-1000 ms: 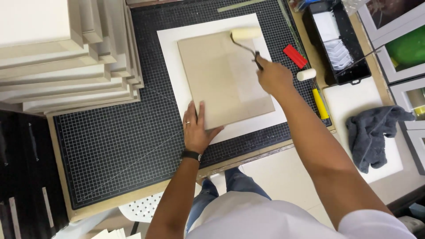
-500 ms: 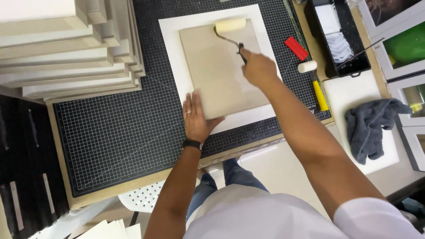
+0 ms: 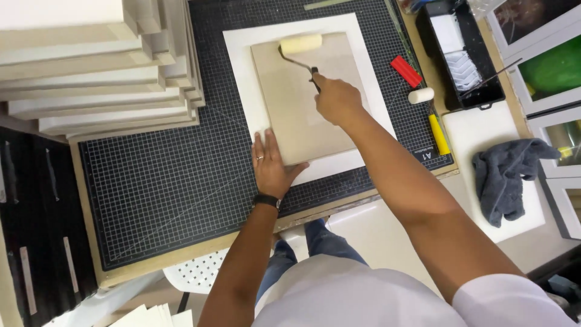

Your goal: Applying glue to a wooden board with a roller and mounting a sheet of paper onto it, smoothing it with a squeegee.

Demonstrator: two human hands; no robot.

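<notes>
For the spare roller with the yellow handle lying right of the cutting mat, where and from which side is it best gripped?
Probably by the yellow handle, coming from above on the near end. The spare roller lies flat, its white head pointing away toward the black tray and the handle toward the person, with bare surface on both sides for the fingers. The right hand, now holding the roller in use on the board, is nearest.

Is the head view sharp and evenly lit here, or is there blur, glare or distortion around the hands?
Head view: even, soft light with faint shadows; the right hand on the paint roller and the left hand on the tan board look sharp; the cutting mat grid bows slightly towards the edges; no strong glare.
</notes>
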